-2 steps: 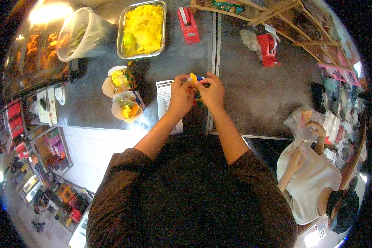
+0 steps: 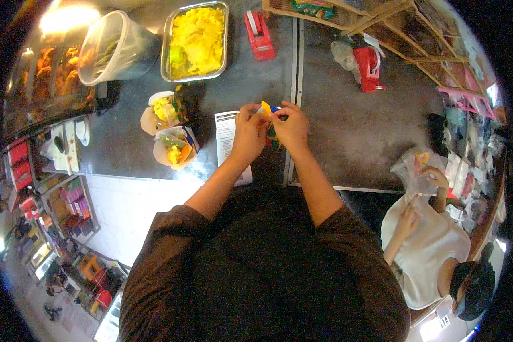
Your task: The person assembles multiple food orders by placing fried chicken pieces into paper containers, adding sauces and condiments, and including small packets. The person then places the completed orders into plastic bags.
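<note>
Both my hands meet over the dark worktop, closed on what looks like a small cardboard food box (image 2: 272,108). Only its yellow and blue flap and a bit of green and red side below show; my fingers hide the rest. My left hand (image 2: 251,130) pinches it from the left, and my right hand (image 2: 291,126) grips the flap from the right. Under my left wrist lies a printed paper slip (image 2: 225,132). To the left stand two open food boxes, the farther one (image 2: 164,109) and the nearer one (image 2: 175,150), both with yellow rice inside.
A metal tray of yellow rice (image 2: 196,43) and a clear tub (image 2: 122,51) stand at the far left. Red tape dispensers, one (image 2: 259,37) and another (image 2: 369,69), sit farther back. A wooden rack (image 2: 376,23) is at far right. A co-worker (image 2: 427,233) handles a plastic bag (image 2: 419,168).
</note>
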The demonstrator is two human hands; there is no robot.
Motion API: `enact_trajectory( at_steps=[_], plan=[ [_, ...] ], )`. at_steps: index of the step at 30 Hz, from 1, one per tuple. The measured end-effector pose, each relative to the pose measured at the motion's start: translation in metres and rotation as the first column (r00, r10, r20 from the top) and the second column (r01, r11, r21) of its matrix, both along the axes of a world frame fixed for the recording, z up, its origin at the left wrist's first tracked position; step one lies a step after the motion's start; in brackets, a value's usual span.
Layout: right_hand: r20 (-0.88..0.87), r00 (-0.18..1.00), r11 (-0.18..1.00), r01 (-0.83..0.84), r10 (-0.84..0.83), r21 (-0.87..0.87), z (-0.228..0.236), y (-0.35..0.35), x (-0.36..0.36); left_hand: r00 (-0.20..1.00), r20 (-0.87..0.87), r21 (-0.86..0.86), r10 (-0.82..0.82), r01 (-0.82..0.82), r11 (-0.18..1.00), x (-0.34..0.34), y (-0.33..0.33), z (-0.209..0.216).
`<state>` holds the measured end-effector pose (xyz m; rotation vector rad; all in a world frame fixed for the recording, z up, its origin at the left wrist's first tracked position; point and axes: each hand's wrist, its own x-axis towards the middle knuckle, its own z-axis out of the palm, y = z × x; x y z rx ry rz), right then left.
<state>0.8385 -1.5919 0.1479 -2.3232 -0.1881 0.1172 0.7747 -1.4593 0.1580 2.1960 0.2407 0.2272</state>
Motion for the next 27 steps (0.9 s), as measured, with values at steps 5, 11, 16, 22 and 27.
enact_trajectory(
  at_steps=[5, 11, 16, 22, 27],
  plan=[
    [-0.108, 0.992, 0.997, -0.065, 0.068, 0.035, -0.001, -0.001, 0.01, 0.999, 0.024, 0.013, 0.027, -0.027, 1.0, -0.001, 0.003, -0.004],
    [-0.02, 0.99, 0.977, -0.132, 0.137, 0.167, 0.001, -0.018, -0.009, 0.997, -0.044, -0.039, -0.068, 0.067, 0.997, -0.012, 0.005, 0.005],
    [0.12, 0.979, 0.951, -0.191, 0.167, 0.242, -0.004, -0.017, -0.022, 0.971, -0.122, -0.185, -0.203, 0.179, 0.966, -0.006, 0.009, -0.004],
    [0.119, 0.986, 0.954, -0.142, 0.114, 0.263, -0.019, -0.007, -0.03, 0.938, -0.168, -0.275, -0.303, 0.251, 0.928, -0.012, 0.017, -0.012],
    [0.064, 0.998, 0.951, -0.041, 0.022, 0.306, -0.014, -0.008, -0.025, 0.911, -0.195, 0.011, -0.363, 0.372, 0.928, -0.004, 0.029, -0.001]
  ],
)
